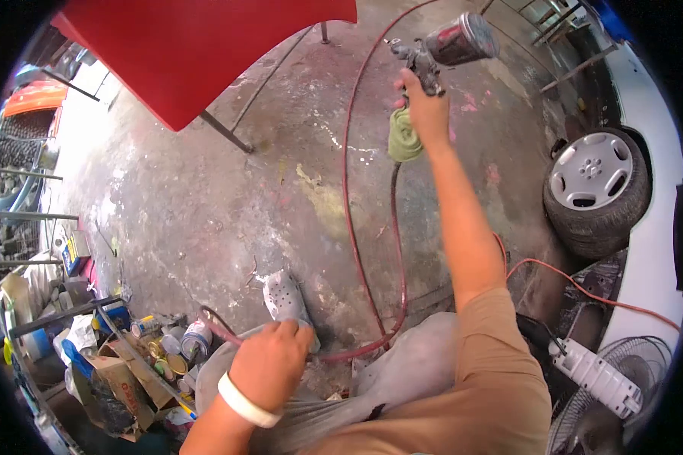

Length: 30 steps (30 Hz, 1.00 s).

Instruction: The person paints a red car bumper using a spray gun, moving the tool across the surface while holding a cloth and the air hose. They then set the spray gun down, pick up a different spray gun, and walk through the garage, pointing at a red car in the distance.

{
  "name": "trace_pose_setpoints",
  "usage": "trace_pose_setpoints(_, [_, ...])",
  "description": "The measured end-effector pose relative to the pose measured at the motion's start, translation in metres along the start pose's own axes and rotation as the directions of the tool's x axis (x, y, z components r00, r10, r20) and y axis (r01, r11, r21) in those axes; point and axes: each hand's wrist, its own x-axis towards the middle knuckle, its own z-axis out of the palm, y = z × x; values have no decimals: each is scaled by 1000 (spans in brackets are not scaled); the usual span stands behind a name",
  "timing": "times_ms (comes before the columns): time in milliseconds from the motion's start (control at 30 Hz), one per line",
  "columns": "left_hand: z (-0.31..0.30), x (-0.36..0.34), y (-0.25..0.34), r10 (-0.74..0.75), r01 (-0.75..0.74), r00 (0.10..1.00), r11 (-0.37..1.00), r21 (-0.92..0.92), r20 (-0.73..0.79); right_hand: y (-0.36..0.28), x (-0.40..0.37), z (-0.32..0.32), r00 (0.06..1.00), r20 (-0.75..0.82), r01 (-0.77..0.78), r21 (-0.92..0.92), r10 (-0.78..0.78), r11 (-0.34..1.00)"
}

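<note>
My right hand (425, 106) is stretched out ahead and grips a paint spray gun (440, 49) with a shiny metal cup, along with a green rag (404, 136) that hangs below the fist. A red air hose (349, 189) runs from the gun down across the concrete floor. Low by my leg, my left hand (272, 360), with a white wristband, is closed around that hose. A red panel (197, 45) stands on a metal stand at the upper left, to the left of the gun.
A white car with a wheel (593, 182) stands at the right. An orange cord (584, 292) crosses the floor near a fan (622, 387). Paint cans (178, 341) and cardboard boxes crowd the lower left beside metal racks. My white clog (284, 297) rests on the stained floor.
</note>
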Motion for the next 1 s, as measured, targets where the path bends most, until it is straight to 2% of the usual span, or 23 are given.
trace_pose_setpoints(133, [10, 36, -21, -47, 52, 992, 998, -40, 116, -43, 23, -20, 998, 58, -14, -147, 23, 989])
trace_pose_setpoints(233, [35, 60, -23, -45, 56, 983, 996, -62, 177, -97, 11, -23, 994, 93, -23, -259, 48, 966])
trace_pose_setpoints(400, [66, 39, 14, -26, 50, 973, 994, -97, 228, -198, -40, -24, 956, 241, -76, -339, 165, 938])
trace_pose_setpoints(467, [49, 6, 37, -12, 50, 965, 989, -138, 263, -238, -61, -21, 916, 309, -141, -346, 255, 927])
trace_pose_setpoints(600, [-7, -61, 73, 24, 48, 952, 973, -226, 305, -303, -92, -7, 828, 422, -167, -441, 368, 882])
trace_pose_setpoints(700, [-58, -92, 85, 45, 51, 947, 957, -284, 320, -338, -100, 0, 709, 543, -116, -540, 450, 834])
trace_pose_setpoints(800, [-93, -109, 93, 59, 51, 951, 938, -343, 304, -353, -93, 6, 683, 572, -202, -449, 453, 871])
trace_pose_setpoints(833, [-101, -112, 94, 63, 38, 961, 935, -353, 269, -363, -81, 9, 646, 561, -253, -483, 518, 839])
trace_pose_setpoints(1000, [-138, -106, 108, 36, 21, 990, 916, -400, 135, -335, -27, -1, 738, 354, -297, -594, 575, 747])
